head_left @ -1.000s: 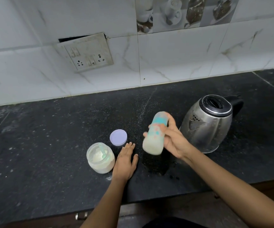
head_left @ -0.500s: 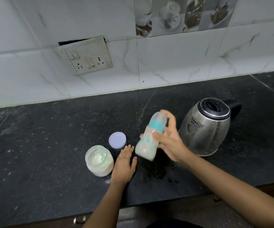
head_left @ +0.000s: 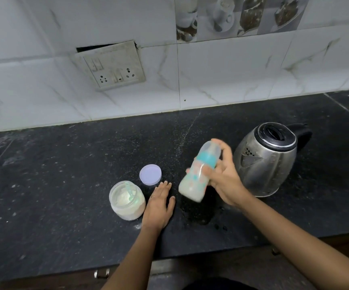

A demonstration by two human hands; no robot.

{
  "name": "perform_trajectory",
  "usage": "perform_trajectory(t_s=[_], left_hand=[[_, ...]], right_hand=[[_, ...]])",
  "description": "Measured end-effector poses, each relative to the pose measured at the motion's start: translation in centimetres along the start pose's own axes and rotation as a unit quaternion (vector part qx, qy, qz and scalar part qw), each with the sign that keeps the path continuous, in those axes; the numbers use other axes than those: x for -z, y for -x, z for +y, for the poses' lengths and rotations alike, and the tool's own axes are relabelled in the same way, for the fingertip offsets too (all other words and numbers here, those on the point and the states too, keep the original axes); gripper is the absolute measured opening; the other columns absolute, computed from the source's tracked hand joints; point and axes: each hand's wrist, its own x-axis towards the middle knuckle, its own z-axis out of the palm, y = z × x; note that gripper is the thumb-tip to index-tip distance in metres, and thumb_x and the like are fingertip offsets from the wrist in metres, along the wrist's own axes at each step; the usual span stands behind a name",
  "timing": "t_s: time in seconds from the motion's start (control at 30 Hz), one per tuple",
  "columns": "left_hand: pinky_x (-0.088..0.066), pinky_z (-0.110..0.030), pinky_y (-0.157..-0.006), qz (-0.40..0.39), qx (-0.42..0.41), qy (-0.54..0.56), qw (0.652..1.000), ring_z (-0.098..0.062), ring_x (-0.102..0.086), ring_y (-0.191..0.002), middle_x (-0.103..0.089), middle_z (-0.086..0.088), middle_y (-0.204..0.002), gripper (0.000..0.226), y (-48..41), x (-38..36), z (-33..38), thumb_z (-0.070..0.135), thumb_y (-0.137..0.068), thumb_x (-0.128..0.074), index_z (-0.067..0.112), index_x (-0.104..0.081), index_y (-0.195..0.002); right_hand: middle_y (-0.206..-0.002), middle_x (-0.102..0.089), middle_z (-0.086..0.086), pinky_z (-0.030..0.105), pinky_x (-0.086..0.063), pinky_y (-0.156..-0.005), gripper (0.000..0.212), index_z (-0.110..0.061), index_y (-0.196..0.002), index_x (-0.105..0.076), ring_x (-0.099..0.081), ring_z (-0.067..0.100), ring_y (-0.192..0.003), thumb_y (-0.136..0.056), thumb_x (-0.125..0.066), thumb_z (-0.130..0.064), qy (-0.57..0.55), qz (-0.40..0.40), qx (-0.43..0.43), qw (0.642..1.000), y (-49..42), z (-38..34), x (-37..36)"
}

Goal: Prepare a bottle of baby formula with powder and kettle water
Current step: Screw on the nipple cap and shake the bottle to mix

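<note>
Here the right hand (head_left: 224,181) wraps its fingers around the tilted bottle (head_left: 198,172); a loose cap could spray milk. The left hand (head_left: 159,204) lies flat, fingers together.

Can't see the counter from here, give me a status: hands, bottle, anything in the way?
Right hand gripping bottle, tilted, capped, milky inside. Left hand flat on counter, empty. Jar open, lid beside it. Kettle shut, clear of hands.

Dim, cool, even indoor light with soft shadows. Wide-angle lens bends the tiled wall (head_left: 221,80) at the edges. The bottle (head_left: 198,174) is motion-blurred; faint glare marks the kettle (head_left: 265,162); the dark surface (head_left: 64,185) looks grainy.
</note>
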Motion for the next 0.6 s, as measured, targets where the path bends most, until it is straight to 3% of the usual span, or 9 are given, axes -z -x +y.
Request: perform_trajectory(t_s=[0.07,0.2,0.3,0.33,0.43,0.47,0.57,0.6], left_hand=[[-0.014,-0.025,-0.117,0.005,0.003,0.000,1.000,-0.016,-0.027,-0.143,-0.036,-0.001,-0.152,0.048,-0.1,0.1,0.2,0.029,-0.096,-0.047,0.019,-0.042,-0.143],[-0.016,-0.028,-0.119,-0.007,-0.005,-0.003,1.000,-0.014,-0.027,-0.143,-0.035,0.001,-0.152,0.050,-0.1,-0.1,-0.1,0.032,-0.096,-0.047,0.019,-0.040,-0.143],[-0.014,-0.025,-0.118,0.002,0.004,0.000,1.000,-0.014,-0.027,-0.143,-0.036,0.001,-0.152,0.048,-0.1,-0.1,0.0,0.031,-0.096,-0.047,0.020,-0.041,-0.143],[-0.015,-0.025,-0.118,0.005,0.005,0.002,1.000,-0.015,-0.028,-0.143,-0.036,0.000,-0.152,0.048,-0.1,-0.1,0.1,0.031,-0.096,-0.047,0.020,-0.042,-0.143],[-0.016,-0.027,-0.118,0.000,0.000,0.002,1.000,-0.014,-0.028,-0.143,-0.036,0.002,-0.152,0.049,0.0,-0.2,-0.1,0.032,-0.096,-0.047,0.020,-0.041,-0.143],[-0.016,-0.026,-0.118,-0.001,0.002,0.004,1.000,-0.013,-0.027,-0.143,-0.036,0.002,-0.152,0.049,0.0,-0.2,-0.2,0.032,-0.096,-0.047,0.021,-0.041,-0.143],[-0.016,-0.028,-0.119,0.004,0.005,0.004,1.000,-0.013,-0.026,-0.143,-0.035,0.001,-0.152,0.048,0.0,-0.2,-0.1,0.032,-0.097,-0.046,0.021,-0.041,-0.143],[-0.016,-0.029,-0.119,0.004,0.006,0.004,1.000,-0.014,-0.026,-0.143,-0.035,0.001,-0.152,0.048,-0.1,-0.2,-0.1,0.032,-0.097,-0.046,0.021,-0.041,-0.143]], right_hand=[[-0.129,-0.047,0.020,0.063,-0.051,-0.083,0.093,-0.039,-0.132,-0.034,-0.047,0.050,-0.122,-0.058,-0.091,-0.031,-0.069,0.069,-0.001,0.995,-0.1,0.0,-0.2],[-0.120,-0.049,0.020,0.067,-0.045,-0.090,0.087,-0.037,-0.133,-0.036,-0.053,0.044,-0.106,-0.064,-0.088,-0.025,0.019,-0.049,0.010,0.999,0.4,0.3,-0.7],[-0.122,-0.052,0.018,0.060,-0.053,-0.082,0.092,-0.038,-0.133,-0.035,-0.052,0.045,-0.116,-0.060,-0.090,-0.032,-0.066,0.071,0.008,0.995,-0.3,-0.5,-0.8],[-0.121,-0.053,0.016,0.057,-0.054,-0.081,0.094,-0.037,-0.134,-0.033,-0.051,0.045,-0.118,-0.060,-0.090,-0.031,-0.084,0.071,0.005,0.994,-0.3,-0.6,-0.7],[-0.117,-0.054,0.020,0.060,-0.051,-0.086,0.083,-0.038,-0.135,-0.034,-0.056,0.048,-0.107,-0.071,-0.082,-0.017,-0.003,-0.048,-0.013,0.999,0.7,-0.2,-0.3],[-0.117,-0.054,0.021,0.060,-0.051,-0.086,0.082,-0.037,-0.135,-0.035,-0.058,0.048,-0.104,-0.071,-0.082,-0.017,0.008,-0.051,-0.004,0.999,0.8,-0.3,-0.3],[-0.122,-0.054,0.019,0.059,-0.052,-0.082,0.090,-0.038,-0.134,-0.035,-0.053,0.050,-0.116,-0.062,-0.089,-0.029,-0.080,0.063,0.002,0.995,0.3,-0.7,-0.1],[-0.121,-0.054,0.018,0.058,-0.053,-0.082,0.091,-0.037,-0.134,-0.034,-0.052,0.049,-0.116,-0.062,-0.089,-0.030,-0.093,0.056,-0.002,0.994,0.3,-0.8,-0.3]])
